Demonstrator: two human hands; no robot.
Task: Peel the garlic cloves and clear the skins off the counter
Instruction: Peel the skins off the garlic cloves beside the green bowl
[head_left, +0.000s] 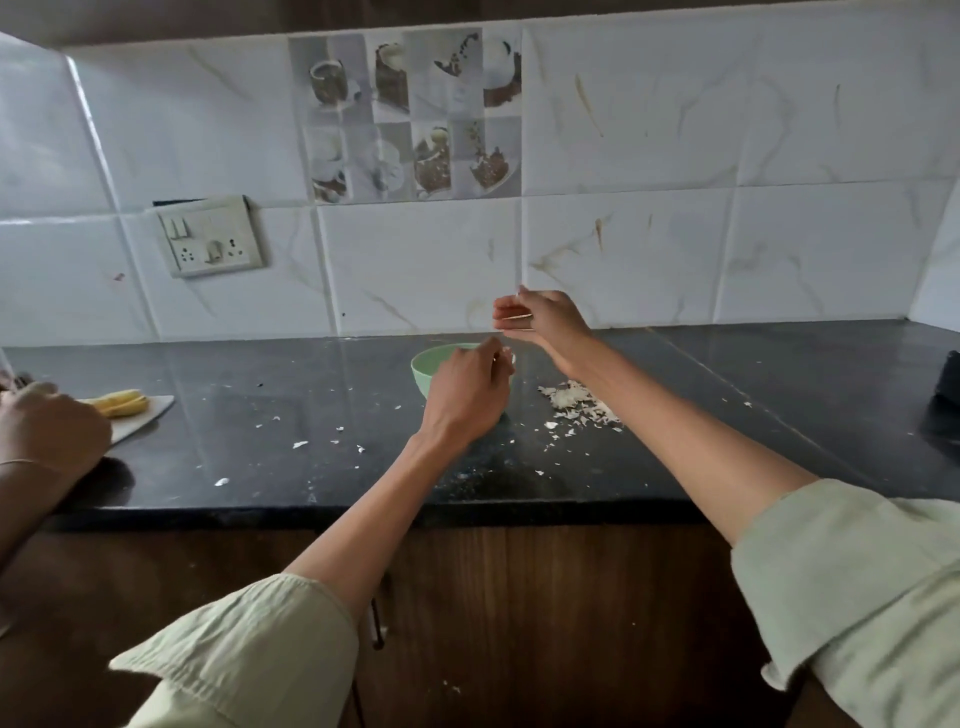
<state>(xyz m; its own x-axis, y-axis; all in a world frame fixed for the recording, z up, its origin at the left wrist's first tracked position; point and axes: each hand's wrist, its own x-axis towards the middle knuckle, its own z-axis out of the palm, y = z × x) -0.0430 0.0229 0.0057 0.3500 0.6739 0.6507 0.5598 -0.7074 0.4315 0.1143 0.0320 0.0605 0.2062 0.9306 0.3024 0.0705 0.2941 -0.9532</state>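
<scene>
White papery skin flakes (332, 443) lay strewn across the black polished stone counter (753, 384); a draught could have blown them off its front edge. The left hand (467, 400) pinched a small pale garlic clove (510, 357) beside the mint-green round bowl (427, 366), risking a fumble. Right of the bowl sat the heaped skin pile (576, 402). The right hand (540, 317), farthest, pinched a skin strip (517, 316).

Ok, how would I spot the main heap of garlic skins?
Start at the black counter under the white tiled wall. Find the green bowl near its middle; the heap of skins lies just to its right. Unlike the scattered single flakes, it is one dense pale pile.
</scene>
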